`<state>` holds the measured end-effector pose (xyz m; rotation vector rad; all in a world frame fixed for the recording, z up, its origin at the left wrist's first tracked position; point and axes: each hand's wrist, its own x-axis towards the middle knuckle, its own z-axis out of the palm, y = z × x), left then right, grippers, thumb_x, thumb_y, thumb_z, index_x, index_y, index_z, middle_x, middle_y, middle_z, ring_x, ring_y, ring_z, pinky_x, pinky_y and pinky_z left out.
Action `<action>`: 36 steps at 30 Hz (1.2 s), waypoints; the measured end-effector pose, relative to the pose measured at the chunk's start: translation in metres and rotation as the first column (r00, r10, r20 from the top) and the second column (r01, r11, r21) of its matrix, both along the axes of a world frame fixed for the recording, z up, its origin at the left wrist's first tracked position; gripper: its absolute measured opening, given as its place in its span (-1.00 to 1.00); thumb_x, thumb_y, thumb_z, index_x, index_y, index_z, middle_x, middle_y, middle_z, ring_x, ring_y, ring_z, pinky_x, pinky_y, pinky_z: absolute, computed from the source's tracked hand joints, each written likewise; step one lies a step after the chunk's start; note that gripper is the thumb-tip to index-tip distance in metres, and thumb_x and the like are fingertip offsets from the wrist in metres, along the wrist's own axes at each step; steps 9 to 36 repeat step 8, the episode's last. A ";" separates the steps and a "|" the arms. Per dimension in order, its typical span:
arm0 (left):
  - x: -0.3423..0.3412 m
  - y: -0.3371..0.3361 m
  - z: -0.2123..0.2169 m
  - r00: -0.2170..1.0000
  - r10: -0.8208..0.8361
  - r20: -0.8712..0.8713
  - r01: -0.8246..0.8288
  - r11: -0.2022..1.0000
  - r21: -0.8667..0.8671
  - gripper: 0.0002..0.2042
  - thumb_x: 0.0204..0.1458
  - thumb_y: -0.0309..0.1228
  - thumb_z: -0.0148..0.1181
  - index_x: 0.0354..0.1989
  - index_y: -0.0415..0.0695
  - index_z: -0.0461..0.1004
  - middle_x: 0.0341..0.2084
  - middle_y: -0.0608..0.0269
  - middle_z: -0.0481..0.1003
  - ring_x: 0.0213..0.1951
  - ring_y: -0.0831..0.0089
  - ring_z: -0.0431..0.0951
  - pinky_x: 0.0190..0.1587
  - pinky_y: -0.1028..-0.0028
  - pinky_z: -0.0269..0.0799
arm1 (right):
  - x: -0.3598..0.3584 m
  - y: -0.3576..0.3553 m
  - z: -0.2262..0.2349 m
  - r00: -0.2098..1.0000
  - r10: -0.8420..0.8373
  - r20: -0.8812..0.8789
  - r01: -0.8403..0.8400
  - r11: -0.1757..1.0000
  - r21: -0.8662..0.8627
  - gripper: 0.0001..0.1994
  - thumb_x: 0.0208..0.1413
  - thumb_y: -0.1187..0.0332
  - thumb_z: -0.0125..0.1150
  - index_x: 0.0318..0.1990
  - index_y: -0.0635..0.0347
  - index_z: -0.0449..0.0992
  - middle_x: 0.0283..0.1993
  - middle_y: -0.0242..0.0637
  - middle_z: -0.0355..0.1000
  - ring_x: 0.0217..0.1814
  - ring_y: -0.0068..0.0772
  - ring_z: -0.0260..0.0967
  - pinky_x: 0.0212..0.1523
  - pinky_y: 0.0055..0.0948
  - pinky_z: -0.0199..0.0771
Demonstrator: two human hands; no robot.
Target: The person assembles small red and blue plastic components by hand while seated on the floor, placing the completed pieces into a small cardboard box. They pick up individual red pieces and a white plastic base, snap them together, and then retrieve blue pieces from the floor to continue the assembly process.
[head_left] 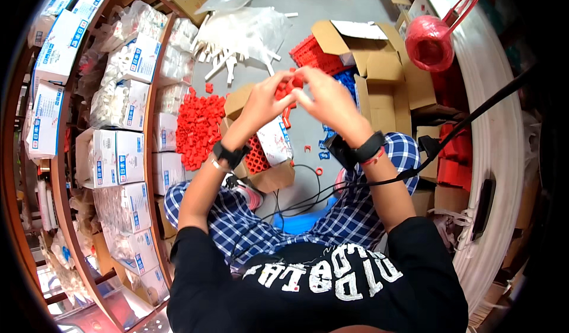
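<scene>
Both hands are raised in front of me over a cardboard box. My left hand (261, 101) is closed around small red plastic fittings (290, 85), fingers bent over them. From the right, my right hand (327, 96) meets it, fingertips and thumb closed at the same red pieces and slightly blurred. Fingers partly hide the pieces, so how they join cannot be told. Below the hands, the open cardboard box (275, 181) contains red ring-shaped fittings (256, 157) in rows. To its left, a large heap of loose red fittings (198, 125) lies on the floor.
White tubes (222, 60) under a plastic bag lie ahead. An open carton (379, 99) stands at right, near blue pieces (326, 140). Black cables (379, 183) cross my right forearm. Shelves with boxes (121, 158) line the left; red twine (428, 42) hangs at right.
</scene>
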<state>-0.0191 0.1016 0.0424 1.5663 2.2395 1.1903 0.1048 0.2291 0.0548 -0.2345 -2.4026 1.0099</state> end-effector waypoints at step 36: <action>-0.013 -0.071 0.027 0.997 0.042 0.066 -0.037 0.997 -0.069 -0.64 -0.08 -0.26 0.31 -0.14 -0.19 0.46 -0.31 -0.01 0.52 -0.22 0.21 0.55 -0.17 0.36 0.44 | -0.020 -0.048 0.003 0.944 0.322 0.074 -0.285 0.907 -0.310 -0.78 -0.01 0.33 0.19 -0.21 0.17 0.42 -0.34 -0.14 0.51 -0.26 -0.25 0.52 -0.30 -0.37 0.49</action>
